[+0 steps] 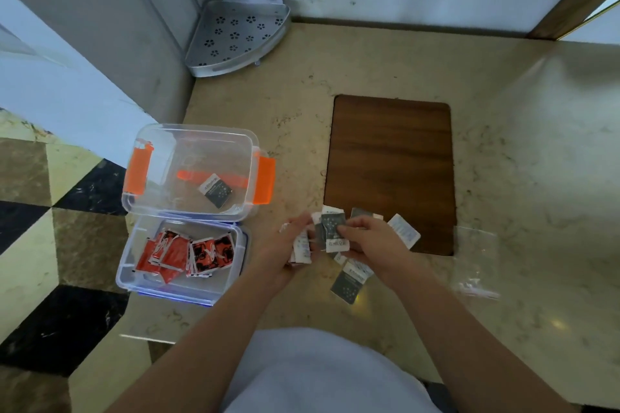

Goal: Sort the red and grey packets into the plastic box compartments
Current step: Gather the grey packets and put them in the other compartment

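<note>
Two clear plastic boxes stand at the counter's left edge. The far box [157, 204] with orange latches holds one grey packet [218, 191]. The near box [134, 278] with a blue rim holds several red packets [174, 253]. To their right, my left hand [288, 245] grips a bunch of white-backed packets [301, 246]. My right hand [372, 241] pinches a grey packet [332, 228] just beside the left hand. More grey packets lie loose on the counter below my hands [347, 282] and one white-backed packet [404, 231] lies on the wooden board.
A brown wooden board [392, 161] lies on the marble counter behind my hands. A clear plastic bag [476, 261] lies to the right. A perforated metal corner shelf [235, 33] stands at the back left. The counter drops off to a tiled floor on the left.
</note>
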